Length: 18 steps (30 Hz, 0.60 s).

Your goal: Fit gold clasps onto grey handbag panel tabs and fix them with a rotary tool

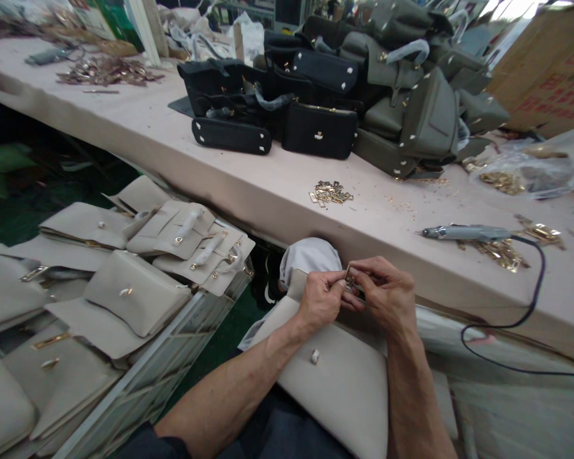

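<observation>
A light grey handbag point(344, 376) lies across my lap, with a small wrapped clasp point(314, 357) on its face. Over its far edge, my left hand point(321, 298) and my right hand point(386, 292) meet with fingers pinched. Between the fingertips is a small gold metal fitting point(349, 276), mostly covered by them. Whether the fitting is attached to the bag's flap I cannot tell. On the table beyond my hands sits a small pile of gold metal fittings point(332, 192).
An electric screwdriver point(463, 233) with a black cord rests on the table point(249, 185) at right, by more gold pieces. Black bags point(320, 131) and olive bags point(425, 121) are heaped behind. At left, a crate point(172, 357) carries light grey bags point(136, 293). A cardboard box point(545, 70) stands far right.
</observation>
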### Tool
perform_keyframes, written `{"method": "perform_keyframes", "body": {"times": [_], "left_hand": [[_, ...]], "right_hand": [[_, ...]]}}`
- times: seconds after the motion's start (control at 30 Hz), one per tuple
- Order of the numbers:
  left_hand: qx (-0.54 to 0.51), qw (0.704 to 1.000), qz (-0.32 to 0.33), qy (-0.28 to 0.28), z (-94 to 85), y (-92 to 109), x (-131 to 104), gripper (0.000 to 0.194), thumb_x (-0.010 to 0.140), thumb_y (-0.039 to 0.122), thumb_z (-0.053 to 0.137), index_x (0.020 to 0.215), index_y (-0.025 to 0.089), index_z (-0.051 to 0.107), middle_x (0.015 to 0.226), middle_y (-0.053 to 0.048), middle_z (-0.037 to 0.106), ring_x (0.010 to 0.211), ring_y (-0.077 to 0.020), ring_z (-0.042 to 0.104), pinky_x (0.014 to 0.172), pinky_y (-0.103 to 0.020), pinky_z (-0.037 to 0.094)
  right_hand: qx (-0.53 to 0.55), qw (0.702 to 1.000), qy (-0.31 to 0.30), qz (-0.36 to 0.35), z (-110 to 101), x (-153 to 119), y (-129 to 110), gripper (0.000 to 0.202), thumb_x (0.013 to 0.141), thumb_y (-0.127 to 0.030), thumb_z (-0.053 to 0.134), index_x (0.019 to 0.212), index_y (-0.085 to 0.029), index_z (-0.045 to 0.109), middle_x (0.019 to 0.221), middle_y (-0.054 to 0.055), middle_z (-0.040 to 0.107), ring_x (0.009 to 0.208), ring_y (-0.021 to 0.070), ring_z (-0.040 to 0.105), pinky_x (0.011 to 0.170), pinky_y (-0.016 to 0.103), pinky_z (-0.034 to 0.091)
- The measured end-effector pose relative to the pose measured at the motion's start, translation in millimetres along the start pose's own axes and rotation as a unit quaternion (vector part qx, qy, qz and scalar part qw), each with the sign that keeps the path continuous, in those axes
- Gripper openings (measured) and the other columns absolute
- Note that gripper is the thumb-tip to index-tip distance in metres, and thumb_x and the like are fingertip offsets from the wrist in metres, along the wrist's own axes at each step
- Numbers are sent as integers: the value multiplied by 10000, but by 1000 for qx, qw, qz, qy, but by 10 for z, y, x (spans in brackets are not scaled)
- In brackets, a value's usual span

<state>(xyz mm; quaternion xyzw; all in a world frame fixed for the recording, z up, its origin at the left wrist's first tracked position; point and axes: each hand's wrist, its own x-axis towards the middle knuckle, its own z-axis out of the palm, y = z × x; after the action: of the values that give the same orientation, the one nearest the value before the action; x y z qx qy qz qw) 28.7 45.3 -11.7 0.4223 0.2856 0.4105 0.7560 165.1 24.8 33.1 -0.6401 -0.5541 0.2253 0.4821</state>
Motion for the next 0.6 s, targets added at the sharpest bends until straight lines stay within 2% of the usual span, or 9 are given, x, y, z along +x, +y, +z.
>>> {"method": "perform_keyframes", "body": {"times": [0.1, 0.2, 0.3, 0.47, 0.6], "left_hand": [[4, 1000, 3, 10, 19, 15, -11, 379, 910, 281, 605, 1186, 63, 748, 678, -80, 761, 582, -192, 759, 607, -257, 642], [3, 1000, 10, 19, 49, 44, -24, 357, 909, 297, 612, 1143, 72, 761, 776, -93, 775, 612, -186, 768, 619, -248, 643], [3, 1000, 9, 21, 72, 58, -35, 353, 910, 299, 598, 1128, 78, 764, 842, -94, 769, 615, -175, 769, 596, -224, 633], [14, 1000, 13, 16, 79, 54, -52, 360, 924, 309, 586, 1146, 84, 758, 852, -92, 758, 627, -175, 772, 599, -221, 632], [24, 999, 14, 15, 61, 36, -62, 377, 937, 341, 593, 1165, 88, 753, 848, -90, 755, 633, -179, 772, 617, -234, 636]], "right_hand": [[20, 1000, 4, 0, 3, 2, 6, 159, 861, -344, 753, 911, -203, 808, 961, 75, 709, 764, 168, 682, 638, 277, 572], [40, 999, 5, 17, -7, -6, 52, 213, 849, -381, 768, 957, -203, 813, 1001, 91, 700, 767, 175, 683, 611, 280, 582], [42, 998, 10, 41, -29, -24, 106, 272, 839, -400, 785, 1017, -195, 804, 973, 91, 728, 805, 200, 705, 688, 308, 603], [40, 999, 17, 10, -62, -53, 97, 164, 847, -346, 774, 920, -206, 816, 956, 83, 724, 832, 196, 701, 692, 288, 595], [39, 999, 8, 10, -76, -58, 50, 153, 853, -339, 760, 922, -220, 827, 959, 85, 709, 844, 194, 690, 671, 281, 594]]}}
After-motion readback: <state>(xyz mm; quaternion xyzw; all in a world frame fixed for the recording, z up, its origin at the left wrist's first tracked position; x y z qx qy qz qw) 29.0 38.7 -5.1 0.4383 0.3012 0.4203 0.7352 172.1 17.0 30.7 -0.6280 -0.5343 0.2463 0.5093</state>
